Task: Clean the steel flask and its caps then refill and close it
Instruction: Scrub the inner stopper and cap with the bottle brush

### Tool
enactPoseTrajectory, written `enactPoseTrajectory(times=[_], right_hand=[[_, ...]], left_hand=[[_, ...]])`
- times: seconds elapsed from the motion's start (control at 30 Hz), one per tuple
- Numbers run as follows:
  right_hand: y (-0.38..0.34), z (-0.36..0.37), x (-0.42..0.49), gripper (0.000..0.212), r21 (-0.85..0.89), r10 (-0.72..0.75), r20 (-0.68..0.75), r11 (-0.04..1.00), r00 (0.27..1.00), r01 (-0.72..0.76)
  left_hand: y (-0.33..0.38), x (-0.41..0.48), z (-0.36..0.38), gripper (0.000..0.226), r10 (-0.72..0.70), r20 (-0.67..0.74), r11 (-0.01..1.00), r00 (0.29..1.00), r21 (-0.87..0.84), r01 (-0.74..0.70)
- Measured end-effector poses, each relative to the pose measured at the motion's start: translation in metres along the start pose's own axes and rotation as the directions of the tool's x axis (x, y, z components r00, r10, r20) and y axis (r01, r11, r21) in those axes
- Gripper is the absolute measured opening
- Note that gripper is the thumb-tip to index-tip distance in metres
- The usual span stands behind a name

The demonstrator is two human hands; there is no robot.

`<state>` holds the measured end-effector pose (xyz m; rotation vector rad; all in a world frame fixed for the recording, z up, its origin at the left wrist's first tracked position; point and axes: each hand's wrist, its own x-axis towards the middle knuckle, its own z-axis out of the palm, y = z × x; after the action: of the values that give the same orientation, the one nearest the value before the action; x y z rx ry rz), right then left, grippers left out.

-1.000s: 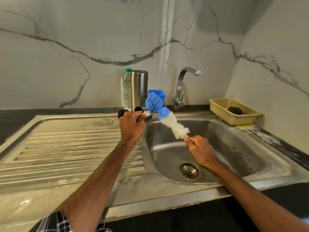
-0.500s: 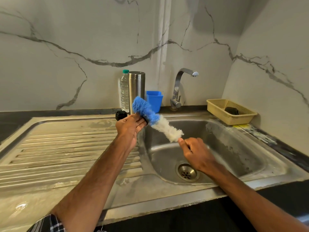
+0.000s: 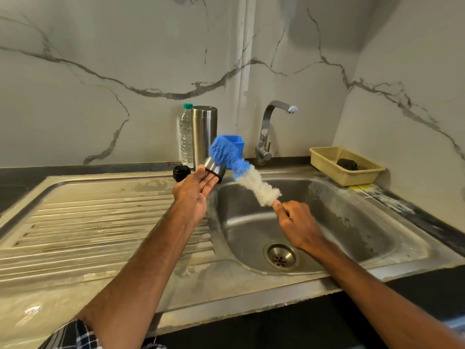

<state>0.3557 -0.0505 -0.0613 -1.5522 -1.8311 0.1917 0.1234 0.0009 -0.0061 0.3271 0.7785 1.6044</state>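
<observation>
My left hand (image 3: pixel 195 190) holds a steel cap with a black rim (image 3: pixel 214 168) over the sink's left edge, thumb on one side and fingers under it. A bottle brush (image 3: pixel 241 168) with a blue head and white bristles has its blue end pressed against the cap's top. My right hand (image 3: pixel 295 220) grips the brush's handle end over the basin. The steel flask (image 3: pixel 203 133) stands upright at the back wall. A small black inner cap (image 3: pixel 181 173) sits on the counter just left of the flask.
A clear water bottle with a green cap (image 3: pixel 186 137) stands beside the flask, a blue cup (image 3: pixel 236 144) behind the brush. The tap (image 3: pixel 269 129) is off. A yellow basket (image 3: pixel 347 167) with a dark scrubber sits right. The steel sink basin (image 3: pixel 352 217) and ribbed drainboard (image 3: pixel 100 222) lie below.
The brush's blue head has shifted up onto the steel cap. My left fingers have loosened, so the cap now shows in that hand. My right hand stays on the handle.
</observation>
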Motion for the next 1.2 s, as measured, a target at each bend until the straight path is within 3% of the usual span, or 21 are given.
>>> enactPoseTrajectory(times=[0.57, 0.7, 0.9, 1.07, 1.2], right_hand=[[0.0038, 0.0004, 0.0009, 0.053, -0.01, -0.004, 0.011, 1.0, 1.0, 0.004], [0.0058, 0.0023, 0.0008, 0.054, -0.056, -0.023, 0.026, 0.998, 0.999, 0.024], [0.0054, -0.0022, 0.0024, 0.055, 0.001, -0.01, -0.036, 1.0, 0.999, 0.01], [0.0003, 0.0, 0.0018, 0.054, -0.027, -0.043, 0.008, 0.999, 0.999, 0.044], [-0.0028, -0.0053, 0.0087, 0.055, 0.049, 0.001, -0.122, 0.999, 0.992, 0.005]], left_hand=[[0.003, 0.0025, 0.0001, 0.026, -0.139, 0.04, 0.966, 0.989, -0.212, 0.145], [0.0036, -0.0009, 0.0002, 0.011, -0.152, 0.058, 0.967, 0.987, -0.197, 0.161], [0.0074, 0.0015, 0.0001, 0.011, -0.151, 0.035, 0.958, 0.988, -0.239, 0.155], [0.0059, 0.0005, 0.0, 0.012, -0.155, 0.069, 0.958, 0.986, -0.231, 0.167], [0.005, 0.0047, -0.0041, 0.016, -0.149, 0.047, 0.968, 0.988, -0.196, 0.155]])
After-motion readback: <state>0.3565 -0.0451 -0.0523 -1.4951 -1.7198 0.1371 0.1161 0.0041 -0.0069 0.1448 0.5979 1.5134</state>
